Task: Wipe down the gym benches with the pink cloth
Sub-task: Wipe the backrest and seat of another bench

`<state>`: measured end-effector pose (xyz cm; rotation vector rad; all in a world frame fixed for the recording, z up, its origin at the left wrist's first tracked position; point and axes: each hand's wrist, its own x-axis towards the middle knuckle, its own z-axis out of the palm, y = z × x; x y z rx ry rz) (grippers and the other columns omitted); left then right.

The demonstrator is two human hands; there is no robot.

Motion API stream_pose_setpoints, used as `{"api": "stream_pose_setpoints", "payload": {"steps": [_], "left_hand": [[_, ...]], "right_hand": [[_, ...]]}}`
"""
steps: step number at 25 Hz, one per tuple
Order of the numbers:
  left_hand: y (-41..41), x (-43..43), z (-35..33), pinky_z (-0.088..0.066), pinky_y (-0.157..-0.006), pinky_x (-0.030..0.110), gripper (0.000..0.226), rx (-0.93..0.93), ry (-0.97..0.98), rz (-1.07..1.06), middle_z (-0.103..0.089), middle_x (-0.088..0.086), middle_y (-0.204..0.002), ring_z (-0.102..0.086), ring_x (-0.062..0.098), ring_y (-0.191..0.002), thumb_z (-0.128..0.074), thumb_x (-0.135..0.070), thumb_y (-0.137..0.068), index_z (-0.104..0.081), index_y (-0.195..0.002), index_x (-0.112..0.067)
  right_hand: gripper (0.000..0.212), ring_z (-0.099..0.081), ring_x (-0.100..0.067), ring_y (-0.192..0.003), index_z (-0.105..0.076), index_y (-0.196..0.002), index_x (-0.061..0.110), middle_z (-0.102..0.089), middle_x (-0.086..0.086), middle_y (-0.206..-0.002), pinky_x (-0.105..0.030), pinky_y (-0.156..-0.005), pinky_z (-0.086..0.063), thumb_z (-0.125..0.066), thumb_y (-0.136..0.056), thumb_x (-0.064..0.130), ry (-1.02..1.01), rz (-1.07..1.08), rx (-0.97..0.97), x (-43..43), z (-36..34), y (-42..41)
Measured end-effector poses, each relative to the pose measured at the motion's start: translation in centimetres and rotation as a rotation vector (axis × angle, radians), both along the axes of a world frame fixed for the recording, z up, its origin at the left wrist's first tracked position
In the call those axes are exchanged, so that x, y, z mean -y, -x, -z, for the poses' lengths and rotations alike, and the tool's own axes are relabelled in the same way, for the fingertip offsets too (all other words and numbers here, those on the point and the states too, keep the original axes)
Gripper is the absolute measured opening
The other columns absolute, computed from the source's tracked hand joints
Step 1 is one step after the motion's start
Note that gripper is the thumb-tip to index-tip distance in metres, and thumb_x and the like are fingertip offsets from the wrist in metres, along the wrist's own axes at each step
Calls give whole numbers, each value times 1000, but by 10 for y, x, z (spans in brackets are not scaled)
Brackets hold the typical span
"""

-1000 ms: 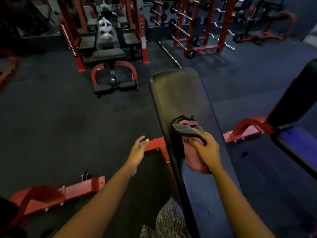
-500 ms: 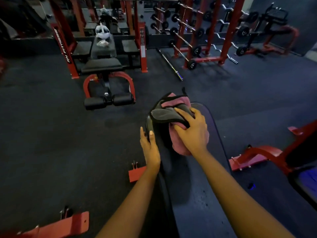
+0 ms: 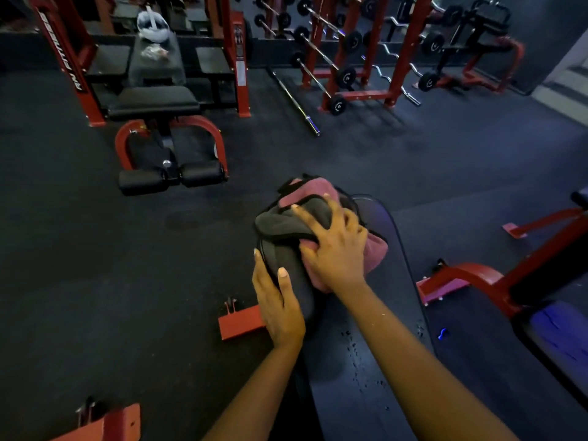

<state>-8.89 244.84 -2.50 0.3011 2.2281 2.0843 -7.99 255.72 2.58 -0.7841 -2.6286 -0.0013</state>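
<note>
A black padded bench (image 3: 375, 354) runs away from me in the middle of the view, with water drops on its pad. At its far end my right hand (image 3: 335, 249) presses the pink and grey cloth (image 3: 375, 253) down, fingers spread over the bunched fabric. My left hand (image 3: 278, 305) grips the left edge of the bench pad just below the cloth, thumb on top. The cloth covers the bench's far end.
Red bench feet (image 3: 240, 323) stick out on the dark rubber floor at left. Another black bench with red frame (image 3: 152, 103) stands at far left, a red barbell rack (image 3: 359, 58) behind, a loose bar (image 3: 294, 101) on the floor. A second bench (image 3: 553, 332) lies at right.
My right hand has pushed the cloth from the middle of the pad to its far end. My left hand came off the air onto the pad's left edge.
</note>
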Motion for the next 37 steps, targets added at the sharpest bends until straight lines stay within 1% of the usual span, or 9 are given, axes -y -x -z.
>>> {"api": "stream_pose_setpoints", "payload": {"steps": [2,6,10,15,20,28,33,35,37], "left_hand": [[0,-1,0,-13,-98,-5,79,3,18,8,-25,-1,-151,-22,-1,-131,-23,-67,-83,-17,-147,-21],[-2,1,-3,-19,-104,17,78,22,44,22,-22,2,-154,-21,-2,-129,-22,-62,-82,-14,-148,-23],[-2,2,-4,-21,-104,21,78,39,48,37,-22,4,-153,-25,9,-136,-22,-64,-81,-12,-148,-25],[-1,7,-7,-19,-105,19,81,66,34,99,-19,7,-154,-23,6,-134,-22,-62,-81,-11,-149,-20],[13,42,-18,-12,-112,25,64,152,55,454,-2,3,-157,-10,17,-145,-35,-43,-97,-4,-149,-22],[4,48,-41,3,-116,37,72,-603,324,925,-19,-1,-155,-5,14,-145,-24,-63,-86,-22,-146,-23],[11,-17,-43,-6,-117,40,69,-988,552,1155,-33,3,-150,-20,19,-143,-19,-56,-86,-32,-144,-20],[18,-37,-34,-10,-116,43,70,-1251,746,1226,-37,5,-149,-25,22,-142,-16,-58,-86,-36,-142,-20],[28,-43,-23,-13,-116,48,69,-1485,893,1244,-39,9,-148,-28,27,-140,-19,-59,-87,-41,-139,-20]], "right_hand": [[59,-41,-41,-117,-36,-136,48,-37,-13,-144,-51,-84,-39,-37,-77,52,43,176,-46,-25,0,-16],[57,-35,-41,-122,-31,-141,45,-29,-15,-147,-55,-91,-36,-52,-88,42,183,416,-70,-65,5,-43],[56,-37,-39,-122,-31,-141,43,-31,-13,-145,-52,-98,-33,-51,-89,41,322,610,-211,-70,4,-50],[58,-37,-41,-119,-32,-141,43,-33,-18,-142,-52,-94,-35,-55,-88,36,232,557,-155,-15,18,-59],[59,-48,-42,-106,-39,-136,45,-46,-17,-132,-50,-80,-45,-46,-78,45,200,418,-129,83,44,-75],[54,-55,-31,-106,-48,-128,39,-52,-10,-129,-42,-81,-50,-46,-75,50,214,326,-162,151,66,-118],[53,-54,-39,-104,-58,-126,31,-54,-19,-119,-43,-92,-42,-55,-74,28,444,891,-784,98,67,-157],[49,-50,-41,-110,-57,-127,31,-51,-19,-126,-45,-93,-40,-61,-78,29,461,1047,-796,67,52,-153],[51,-42,-39,-120,-50,-131,40,-43,-12,-138,-49,-97,-36,-62,-81,36,518,1065,-594,41,37,-130]]}}
